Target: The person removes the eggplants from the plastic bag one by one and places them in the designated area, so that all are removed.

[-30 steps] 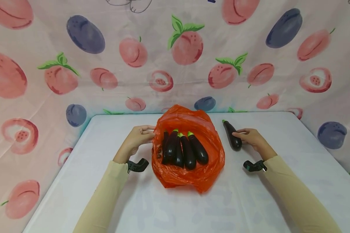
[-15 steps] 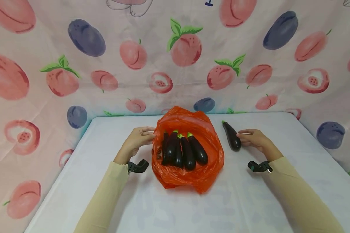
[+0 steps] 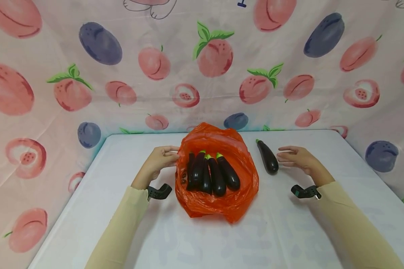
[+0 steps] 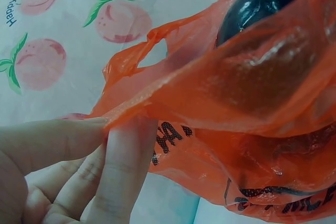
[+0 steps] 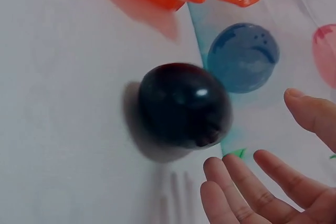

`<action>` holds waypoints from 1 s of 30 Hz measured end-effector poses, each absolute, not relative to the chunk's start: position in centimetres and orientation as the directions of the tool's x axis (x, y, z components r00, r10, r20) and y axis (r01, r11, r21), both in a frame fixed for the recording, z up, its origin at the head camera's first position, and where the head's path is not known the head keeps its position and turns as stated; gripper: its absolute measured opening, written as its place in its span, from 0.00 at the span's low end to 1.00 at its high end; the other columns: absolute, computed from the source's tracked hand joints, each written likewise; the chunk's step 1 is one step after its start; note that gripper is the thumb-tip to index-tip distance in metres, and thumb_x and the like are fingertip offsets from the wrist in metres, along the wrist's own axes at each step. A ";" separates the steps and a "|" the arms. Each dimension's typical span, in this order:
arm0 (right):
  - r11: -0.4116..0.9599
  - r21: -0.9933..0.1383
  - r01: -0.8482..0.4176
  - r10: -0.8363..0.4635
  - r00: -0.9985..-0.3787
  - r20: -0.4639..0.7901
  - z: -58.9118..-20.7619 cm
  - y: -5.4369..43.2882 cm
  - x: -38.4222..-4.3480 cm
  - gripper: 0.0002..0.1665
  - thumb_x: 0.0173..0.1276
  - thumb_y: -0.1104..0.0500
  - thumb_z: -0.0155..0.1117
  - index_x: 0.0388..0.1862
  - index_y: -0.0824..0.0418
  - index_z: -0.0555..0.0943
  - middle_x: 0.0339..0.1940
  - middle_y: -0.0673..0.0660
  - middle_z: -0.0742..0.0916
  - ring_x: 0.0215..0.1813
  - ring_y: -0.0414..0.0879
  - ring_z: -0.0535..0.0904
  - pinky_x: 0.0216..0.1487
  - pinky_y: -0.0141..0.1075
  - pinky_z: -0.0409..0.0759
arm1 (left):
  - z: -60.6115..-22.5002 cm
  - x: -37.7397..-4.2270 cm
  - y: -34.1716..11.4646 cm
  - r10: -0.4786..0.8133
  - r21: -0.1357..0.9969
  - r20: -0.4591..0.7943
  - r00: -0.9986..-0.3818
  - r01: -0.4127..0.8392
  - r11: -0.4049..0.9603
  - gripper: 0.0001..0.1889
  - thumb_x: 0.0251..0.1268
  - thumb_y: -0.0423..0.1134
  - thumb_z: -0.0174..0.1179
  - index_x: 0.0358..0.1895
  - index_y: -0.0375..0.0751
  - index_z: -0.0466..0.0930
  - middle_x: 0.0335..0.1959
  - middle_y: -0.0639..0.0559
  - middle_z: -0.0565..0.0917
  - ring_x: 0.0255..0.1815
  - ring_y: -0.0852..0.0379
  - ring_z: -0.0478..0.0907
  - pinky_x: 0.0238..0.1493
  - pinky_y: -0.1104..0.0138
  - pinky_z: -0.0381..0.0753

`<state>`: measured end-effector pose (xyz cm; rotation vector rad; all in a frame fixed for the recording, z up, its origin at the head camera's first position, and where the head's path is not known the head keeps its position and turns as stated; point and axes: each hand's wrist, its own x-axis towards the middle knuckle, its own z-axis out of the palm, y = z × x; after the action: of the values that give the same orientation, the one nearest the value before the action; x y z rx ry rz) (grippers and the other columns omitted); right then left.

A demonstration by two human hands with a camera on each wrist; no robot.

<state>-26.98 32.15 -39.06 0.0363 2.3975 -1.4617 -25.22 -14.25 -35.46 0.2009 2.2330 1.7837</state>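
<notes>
While the left hand (image 3: 156, 161) pinches the bag (image 3: 219, 207) between thumb and fingers at its ten o'clock edge, the right hand (image 3: 297, 158) holds nothing, thumb and fingers spread. It is just beside the loose eggplant (image 3: 268, 158), at that one's three o'clock; the right wrist view shows a gap between them. This eggplant lies on the table (image 3: 272, 231) at the bag's two o'clock, green end toward eleven. At least five more eggplants (image 3: 218, 176) lie in the bag, green ends toward twelve.

The step in hand seems to be placing or picking up the loose one; a still moment cannot settle which. If it has been placed, the next move calls for the right hand to reach toward nine, into the mouth; if not, for fingers closing round it.
</notes>
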 end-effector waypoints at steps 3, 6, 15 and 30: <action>0.502 -0.845 0.184 -0.128 -0.951 -0.283 -38.4 32.0 -26.8 0.43 0.68 0.44 0.57 0.71 0.70 0.57 0.68 0.73 0.68 0.45 0.30 0.80 0.56 0.36 0.80 | -35.5 -25.3 -14.2 0.268 0.967 -0.142 -0.953 -0.076 0.242 0.20 0.66 0.32 0.54 0.60 0.28 0.71 0.45 0.40 0.85 0.33 0.66 0.82 0.45 0.67 0.84; 0.509 -0.844 0.166 -0.134 -0.954 -0.269 -37.7 31.8 -26.5 0.43 0.68 0.45 0.57 0.70 0.70 0.57 0.67 0.73 0.68 0.43 0.27 0.79 0.56 0.37 0.80 | -35.4 -25.2 -14.2 0.266 0.966 -0.147 -0.953 -0.080 0.247 0.20 0.66 0.32 0.54 0.60 0.29 0.71 0.45 0.41 0.85 0.33 0.66 0.82 0.44 0.68 0.84; 0.497 -0.861 0.114 -0.206 -0.948 -0.244 -35.8 30.9 -25.9 0.40 0.69 0.46 0.56 0.71 0.67 0.58 0.68 0.71 0.68 0.50 0.33 0.81 0.60 0.41 0.77 | -35.4 -25.2 -14.2 0.269 0.971 -0.126 -0.955 -0.063 0.230 0.19 0.65 0.31 0.55 0.58 0.27 0.72 0.41 0.45 0.86 0.32 0.66 0.82 0.42 0.68 0.84; 0.499 -0.866 -0.028 -0.346 -0.923 -0.170 -32.6 28.3 -25.0 0.32 0.70 0.55 0.57 0.67 0.69 0.63 0.62 0.71 0.76 0.47 0.33 0.82 0.56 0.40 0.80 | -35.5 -25.5 -14.2 0.291 0.972 -0.117 -0.950 -0.050 0.228 0.20 0.65 0.31 0.55 0.59 0.27 0.71 0.39 0.49 0.86 0.32 0.66 0.82 0.42 0.69 0.84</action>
<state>-25.03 28.27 -32.56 -0.3141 2.4256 -1.3922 -25.53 -14.23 -35.54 0.2265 2.2309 1.7821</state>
